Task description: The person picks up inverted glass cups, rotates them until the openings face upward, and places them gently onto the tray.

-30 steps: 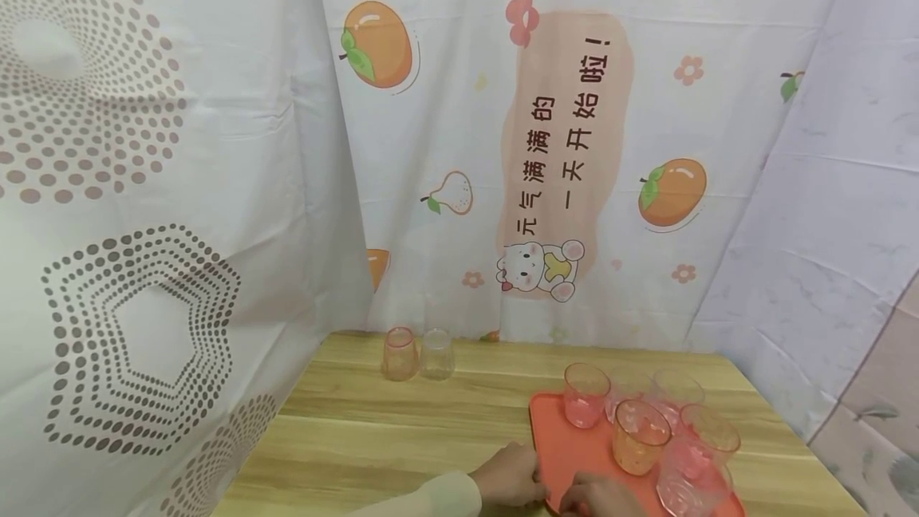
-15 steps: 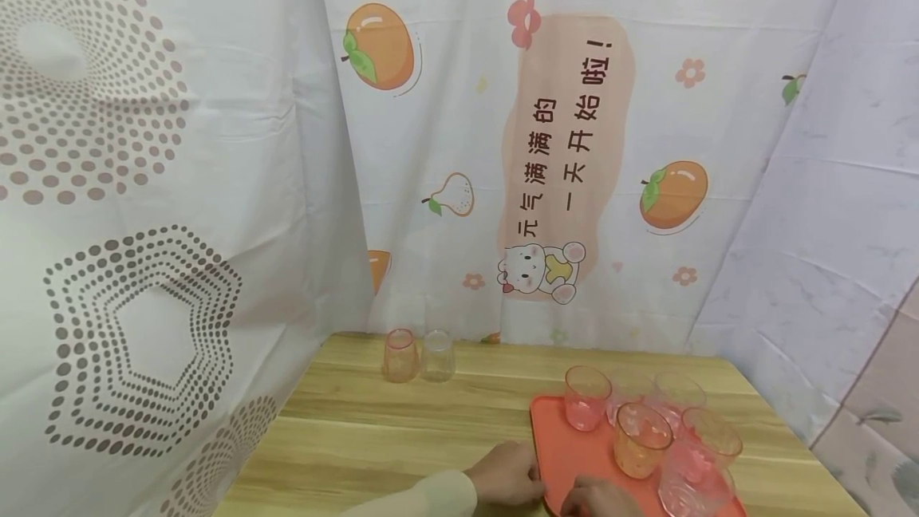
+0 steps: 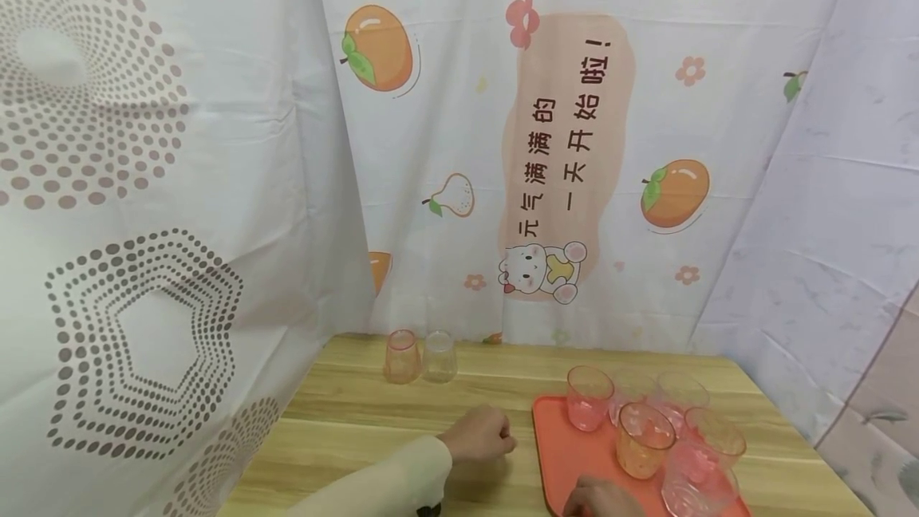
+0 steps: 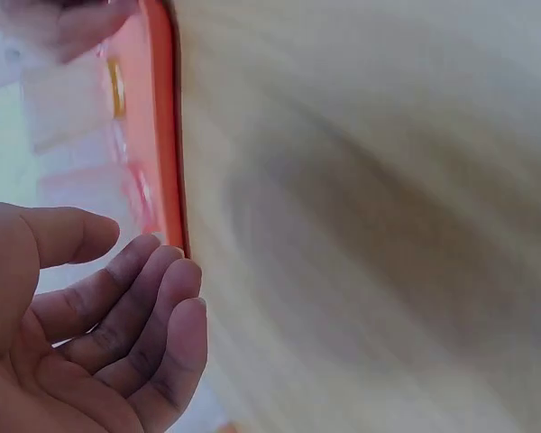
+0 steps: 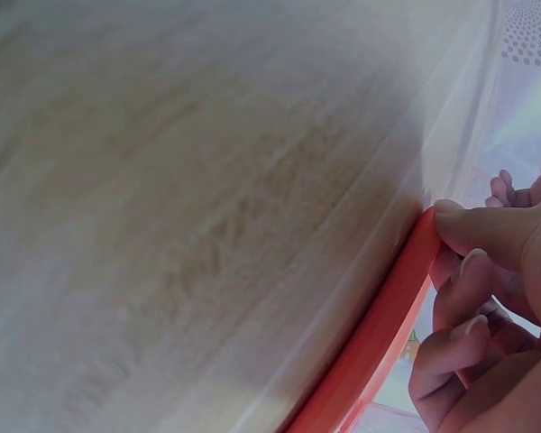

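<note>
A red-orange tray [image 3: 574, 453] lies on the table's right side. Several clear tinted cups stand on it, among them an amber-rimmed cup [image 3: 644, 445] and a pink-rimmed cup [image 3: 589, 401]. My right hand [image 3: 603, 497] is at the tray's near edge. In the right wrist view, thumb and fingers [image 5: 464, 289] pinch the tray's rim [image 5: 370, 347]. Just left of the tray, my left hand [image 3: 479, 435] hangs over bare wood. Its fingers [image 4: 135, 325] curl loosely with nothing in them, apart from the rim in the head view.
Two more cups stand mouth-down at the table's back left, a pink cup [image 3: 403, 357] and a clear cup [image 3: 439, 357]. Patterned curtains [image 3: 431, 102] enclose the wooden table [image 3: 345, 429] at the back and both sides.
My left hand has come off the tray's left edge and moved left and away from me. The right hand stays at the near edge. Tray and cups look unmoved.
</note>
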The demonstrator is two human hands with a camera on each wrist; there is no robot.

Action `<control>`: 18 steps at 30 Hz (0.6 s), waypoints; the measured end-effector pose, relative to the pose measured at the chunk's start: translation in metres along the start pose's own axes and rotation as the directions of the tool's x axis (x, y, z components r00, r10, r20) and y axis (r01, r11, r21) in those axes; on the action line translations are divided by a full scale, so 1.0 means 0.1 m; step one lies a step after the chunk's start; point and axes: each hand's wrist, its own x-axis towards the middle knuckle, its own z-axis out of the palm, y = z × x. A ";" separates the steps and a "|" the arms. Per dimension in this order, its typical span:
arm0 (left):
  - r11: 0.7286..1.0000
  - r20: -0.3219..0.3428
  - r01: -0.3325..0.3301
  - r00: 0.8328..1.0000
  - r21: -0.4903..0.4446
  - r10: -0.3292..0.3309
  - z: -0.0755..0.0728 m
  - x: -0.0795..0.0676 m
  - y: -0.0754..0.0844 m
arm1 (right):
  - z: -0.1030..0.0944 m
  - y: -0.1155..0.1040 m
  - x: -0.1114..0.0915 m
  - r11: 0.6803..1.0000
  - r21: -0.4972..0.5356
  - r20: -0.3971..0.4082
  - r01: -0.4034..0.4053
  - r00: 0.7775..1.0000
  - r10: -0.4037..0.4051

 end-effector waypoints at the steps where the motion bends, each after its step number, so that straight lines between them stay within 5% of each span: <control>1: 1.000 -0.011 -0.006 1.000 0.003 0.006 -0.03 0.01 -0.03 | 0.00 0.00 0.00 1.000 0.005 -0.001 -0.004 1.000 0.004; 8: 0.998 -0.113 -0.019 0.993 0.053 0.025 -0.33 -0.01 -0.19 | 0.02 0.00 0.00 1.000 -0.013 -0.017 0.007 1.000 -0.008; 18: 0.990 -0.163 -0.022 0.986 0.137 0.044 -0.78 -0.02 -0.42 | 0.01 -0.01 0.01 1.000 -0.010 -0.001 0.004 1.000 -0.004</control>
